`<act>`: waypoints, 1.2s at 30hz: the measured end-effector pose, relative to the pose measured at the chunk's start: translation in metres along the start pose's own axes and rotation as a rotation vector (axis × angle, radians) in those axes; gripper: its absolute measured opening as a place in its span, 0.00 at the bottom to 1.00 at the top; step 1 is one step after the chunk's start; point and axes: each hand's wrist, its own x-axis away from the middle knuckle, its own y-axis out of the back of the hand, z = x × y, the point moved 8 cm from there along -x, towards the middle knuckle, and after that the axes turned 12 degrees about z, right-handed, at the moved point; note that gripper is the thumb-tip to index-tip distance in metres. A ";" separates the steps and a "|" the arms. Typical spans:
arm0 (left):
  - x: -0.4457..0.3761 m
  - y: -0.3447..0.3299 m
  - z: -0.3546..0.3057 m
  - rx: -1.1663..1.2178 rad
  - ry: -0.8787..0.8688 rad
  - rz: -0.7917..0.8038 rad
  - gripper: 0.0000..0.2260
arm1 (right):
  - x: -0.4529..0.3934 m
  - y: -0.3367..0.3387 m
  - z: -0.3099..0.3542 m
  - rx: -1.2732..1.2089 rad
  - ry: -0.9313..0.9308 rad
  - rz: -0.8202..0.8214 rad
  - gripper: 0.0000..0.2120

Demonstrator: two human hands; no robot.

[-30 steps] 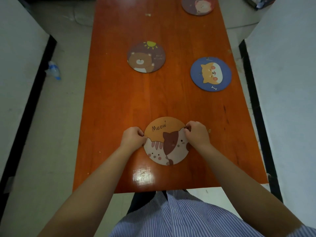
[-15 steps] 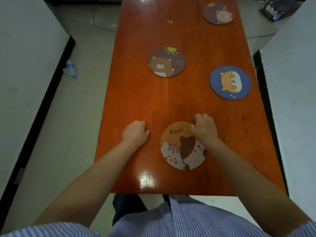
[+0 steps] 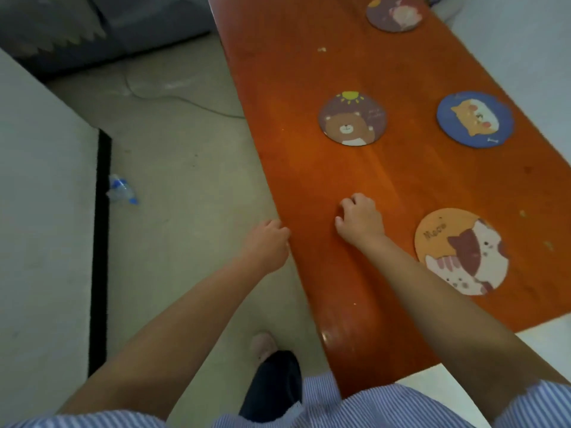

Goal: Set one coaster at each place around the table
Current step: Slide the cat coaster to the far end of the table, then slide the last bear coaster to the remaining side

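From my feed, the far coaster (image 3: pixel 395 13) is cut off by the top edge and blurred. I can't read the small lettering on the bear coaster (image 3: pixel 352 119).

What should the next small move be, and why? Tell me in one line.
Probably slide the bear coaster toward the table's left edge. The cat coaster lies released at the near end, both hands are empty, and the bear coaster sits mid-table, nearest the right hand.
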 end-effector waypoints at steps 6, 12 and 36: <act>-0.015 0.008 0.026 -0.064 -0.129 0.057 0.15 | 0.001 -0.008 0.006 -0.010 -0.140 -0.009 0.20; -0.049 0.036 0.030 -0.081 -0.251 0.015 0.15 | -0.009 0.006 0.005 0.031 -0.186 -0.071 0.16; -0.283 0.217 0.090 0.222 -0.366 0.404 0.17 | -0.168 0.089 -0.048 -0.936 -1.009 -0.204 0.07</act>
